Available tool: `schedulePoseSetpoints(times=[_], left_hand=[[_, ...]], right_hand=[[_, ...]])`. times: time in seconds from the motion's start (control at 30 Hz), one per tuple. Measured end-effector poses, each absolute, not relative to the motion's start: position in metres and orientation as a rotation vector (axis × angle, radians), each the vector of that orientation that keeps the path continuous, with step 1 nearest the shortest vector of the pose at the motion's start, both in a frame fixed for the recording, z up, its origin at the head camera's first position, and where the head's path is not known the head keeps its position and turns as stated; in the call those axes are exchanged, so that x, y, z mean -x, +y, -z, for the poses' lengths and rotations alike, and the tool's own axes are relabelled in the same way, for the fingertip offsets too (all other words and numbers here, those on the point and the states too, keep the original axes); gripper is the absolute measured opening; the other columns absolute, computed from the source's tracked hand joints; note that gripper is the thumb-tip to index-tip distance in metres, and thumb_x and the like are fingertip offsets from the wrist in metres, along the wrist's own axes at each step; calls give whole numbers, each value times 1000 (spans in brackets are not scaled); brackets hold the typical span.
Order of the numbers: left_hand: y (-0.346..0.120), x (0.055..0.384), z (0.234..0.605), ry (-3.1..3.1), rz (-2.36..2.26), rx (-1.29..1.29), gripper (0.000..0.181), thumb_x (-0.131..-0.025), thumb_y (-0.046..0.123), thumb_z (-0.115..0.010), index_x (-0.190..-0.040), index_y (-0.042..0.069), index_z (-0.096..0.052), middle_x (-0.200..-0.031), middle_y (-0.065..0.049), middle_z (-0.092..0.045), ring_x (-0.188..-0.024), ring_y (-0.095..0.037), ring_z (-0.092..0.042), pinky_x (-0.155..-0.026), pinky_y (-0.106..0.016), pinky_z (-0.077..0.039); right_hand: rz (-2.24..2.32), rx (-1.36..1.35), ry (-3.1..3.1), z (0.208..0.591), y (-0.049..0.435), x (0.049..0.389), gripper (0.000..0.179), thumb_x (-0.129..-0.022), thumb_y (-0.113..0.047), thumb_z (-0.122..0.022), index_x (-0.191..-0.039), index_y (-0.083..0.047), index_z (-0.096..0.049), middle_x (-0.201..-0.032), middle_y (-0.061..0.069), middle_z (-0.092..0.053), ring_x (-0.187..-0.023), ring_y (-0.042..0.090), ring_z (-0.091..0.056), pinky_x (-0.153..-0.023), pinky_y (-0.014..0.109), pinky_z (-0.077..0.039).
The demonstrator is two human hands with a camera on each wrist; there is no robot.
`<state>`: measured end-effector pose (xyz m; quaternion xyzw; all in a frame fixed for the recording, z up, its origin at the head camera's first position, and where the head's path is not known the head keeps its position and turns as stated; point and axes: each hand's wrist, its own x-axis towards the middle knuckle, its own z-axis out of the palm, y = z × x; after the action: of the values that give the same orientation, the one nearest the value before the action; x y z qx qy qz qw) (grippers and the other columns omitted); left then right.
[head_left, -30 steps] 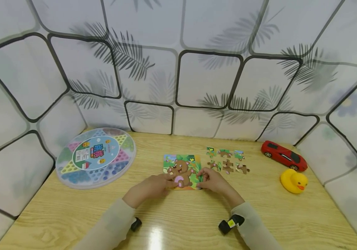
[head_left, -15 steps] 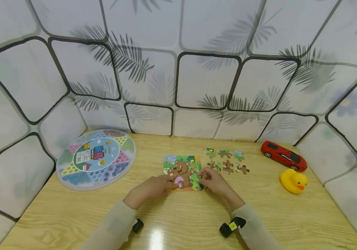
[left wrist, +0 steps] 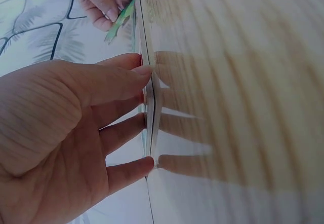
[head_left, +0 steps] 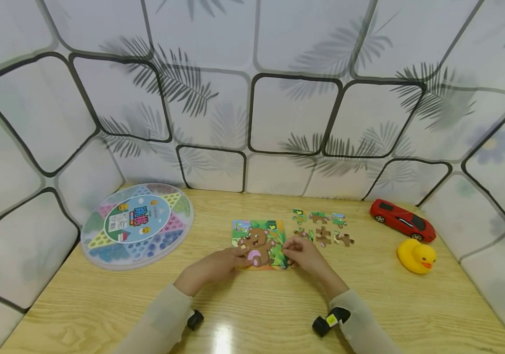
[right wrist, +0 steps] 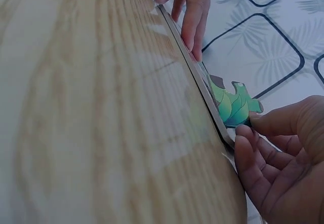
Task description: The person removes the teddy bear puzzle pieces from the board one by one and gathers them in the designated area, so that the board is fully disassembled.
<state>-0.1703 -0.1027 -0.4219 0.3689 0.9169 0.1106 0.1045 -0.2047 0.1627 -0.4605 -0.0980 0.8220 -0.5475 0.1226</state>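
A bear jigsaw puzzle [head_left: 257,239] lies in its flat tray on the wooden table. My left hand [head_left: 220,263] rests on its left part, fingertips over the picture and thumb [left wrist: 124,84] at the near edge. At the right edge, my right hand [head_left: 304,253] pinches a green leaf-patterned puzzle piece [right wrist: 232,101] between thumb and forefinger. The piece stands tilted up over the tray's edge in the right wrist view. Right of the tray lie several loose brown-and-green puzzle pieces [head_left: 323,236].
A round Chinese checkers set [head_left: 177,241] lies at the left. On the right are a red toy car [head_left: 401,220] and a yellow rubber duck [head_left: 415,256]. A patterned cloth wall [head_left: 294,113] closes off the table's back and sides.
My right hand has shifted slightly at the puzzle's right edge, its fingers changing position around the green piece. The left hand stays in place on the puzzle.
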Motion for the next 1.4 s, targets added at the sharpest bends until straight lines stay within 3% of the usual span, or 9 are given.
schedulePoseSetpoints(times=[0.4,0.67,1.4], left_hand=[[-104,170,424,2690,-345,-1049,47,-90,-4,-56,-134,13,-56,-144,-17,-42,-131,-35,-41,-101,-48,-39],[-103,172,426,2702,-328,-1074,46,-90,-3,-57,-133,15,-57,-144,-16,-43,-129,-35,-43,-99,-47,-41],[-104,173,424,2670,-380,-1050,46,-91,-3,-56,-133,13,-56,-144,-17,-42,-131,-34,-40,-102,-47,-38]], right_hand=[[1759,120,2292,467,177,209,20,-91,-3,-61,-105,11,-59,-73,3,-62,-60,11,-59,-57,24,-53],[1786,72,2317,462,201,205,21,-90,1,-61,-104,16,-57,-73,3,-63,-59,10,-59,-55,22,-53],[1694,-64,2450,461,223,202,18,-89,-3,-64,-102,10,-62,-74,2,-61,-61,12,-56,-53,23,-51]])
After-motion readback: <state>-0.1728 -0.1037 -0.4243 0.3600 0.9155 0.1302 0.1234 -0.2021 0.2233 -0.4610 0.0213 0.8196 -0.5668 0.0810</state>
